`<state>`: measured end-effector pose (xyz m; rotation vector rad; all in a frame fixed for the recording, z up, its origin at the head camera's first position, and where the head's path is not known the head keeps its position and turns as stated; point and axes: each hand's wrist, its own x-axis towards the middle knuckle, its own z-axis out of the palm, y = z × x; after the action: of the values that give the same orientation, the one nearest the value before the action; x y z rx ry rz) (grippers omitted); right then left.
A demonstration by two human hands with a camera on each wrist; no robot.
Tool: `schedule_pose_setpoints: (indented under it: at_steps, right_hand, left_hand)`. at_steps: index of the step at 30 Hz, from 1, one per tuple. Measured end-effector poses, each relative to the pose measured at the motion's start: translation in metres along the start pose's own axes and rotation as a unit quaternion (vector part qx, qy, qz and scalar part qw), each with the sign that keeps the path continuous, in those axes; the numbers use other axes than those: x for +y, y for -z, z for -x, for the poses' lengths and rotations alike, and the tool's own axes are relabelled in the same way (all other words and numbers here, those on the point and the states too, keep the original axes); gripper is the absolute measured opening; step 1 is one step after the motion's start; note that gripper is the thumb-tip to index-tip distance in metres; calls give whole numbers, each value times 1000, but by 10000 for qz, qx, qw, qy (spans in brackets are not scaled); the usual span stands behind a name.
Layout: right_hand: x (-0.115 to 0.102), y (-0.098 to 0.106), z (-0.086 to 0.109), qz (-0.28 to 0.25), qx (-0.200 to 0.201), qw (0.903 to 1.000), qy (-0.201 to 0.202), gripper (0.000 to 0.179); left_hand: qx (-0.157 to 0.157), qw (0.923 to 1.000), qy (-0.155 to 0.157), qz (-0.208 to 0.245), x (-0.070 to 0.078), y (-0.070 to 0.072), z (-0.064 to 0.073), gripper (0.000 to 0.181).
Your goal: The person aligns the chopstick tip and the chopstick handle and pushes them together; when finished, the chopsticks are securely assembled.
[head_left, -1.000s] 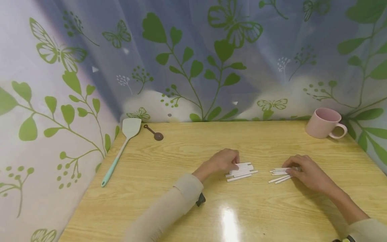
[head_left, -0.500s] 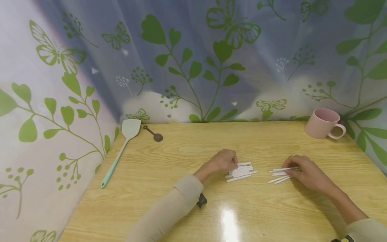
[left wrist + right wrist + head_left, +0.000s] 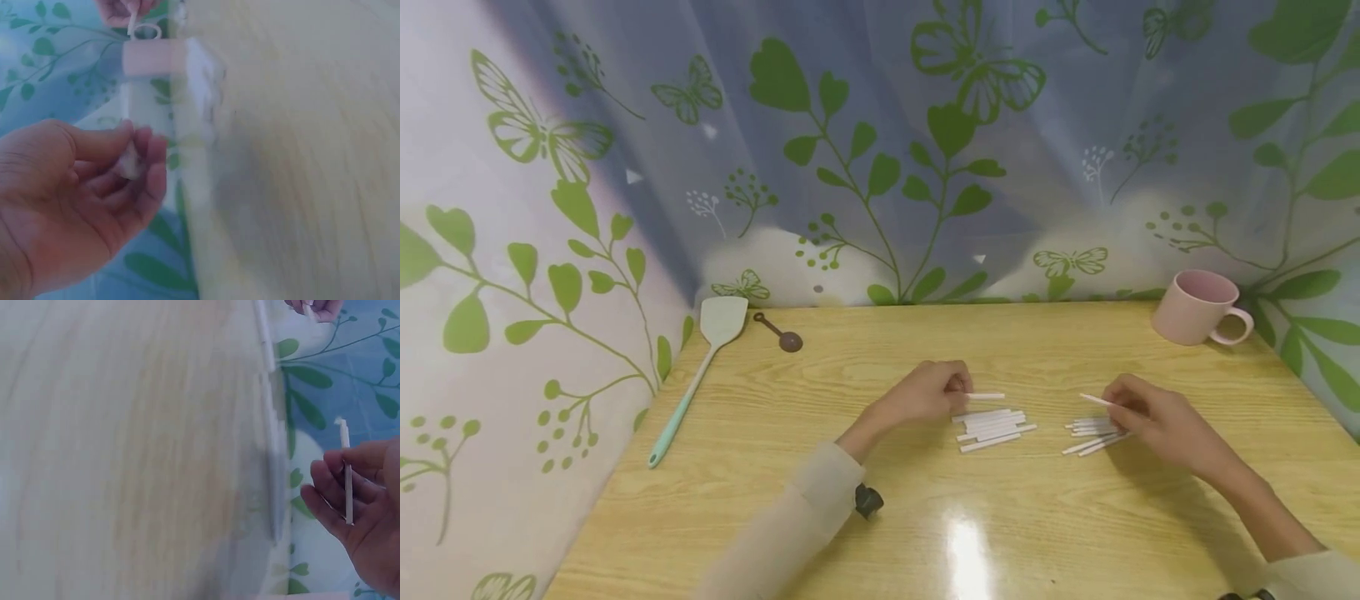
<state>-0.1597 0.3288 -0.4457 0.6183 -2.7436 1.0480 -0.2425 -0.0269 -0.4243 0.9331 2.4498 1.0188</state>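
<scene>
Left hand (image 3: 931,390) and right hand (image 3: 1165,418) each pinched a white stick (image 3: 989,396) aloft, I judged remotely, to separate it from the piles (image 3: 997,427).

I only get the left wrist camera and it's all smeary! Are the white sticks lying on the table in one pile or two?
Observer: Two. In the head view, the left pile lies apart from the right pile.

Operator: Ooh! And does the other hand's one poke out both sides of its thumb?

Observer: Yes. In the right wrist view, the right hand pinches a white stick that shows both above and below the thumb.

Operator: Cool! Anything over at the table's left side?

Observer: A spatula lies there, seen in the head view, its pale head toward the curtain.
</scene>
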Motion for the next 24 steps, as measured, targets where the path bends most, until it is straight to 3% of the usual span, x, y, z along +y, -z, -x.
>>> schedule_pose_setpoints:
  at_steps: [4,9,16,24]
  right_hand:
    - [-15,-2,-7,-514,-276,9983,35,14]
    - [-32,-4,-23,-653,-372,9971,-82,16]
    - [-50,-15,-45,-1011,-211,9945,-150,16]
    - [-74,-34,-70,-1687,-234,9843,-466,20]
  left_hand:
    - [61,9997,-167,180,-1,15,17,25]
    - [313,9990,-233,225,-3,29,36,25]
    - [342,9988,-203,298,-6,34,54,21]
    - [775,9963,-147,351,-7,44,72,21]
